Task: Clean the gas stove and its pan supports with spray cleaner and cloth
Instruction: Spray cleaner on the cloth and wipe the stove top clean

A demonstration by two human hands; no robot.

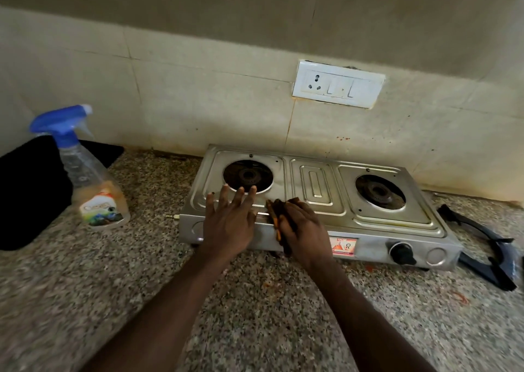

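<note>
Now, left hand (228, 224) flat on stove (317, 184)

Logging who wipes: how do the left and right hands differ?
The left hand lies flat, fingers spread, holding nothing; the right hand grips a crumpled dark brown cloth. The left hand rests beside the left burner; the right hand is at the front edge. Both are on the steel gas stove.
</note>
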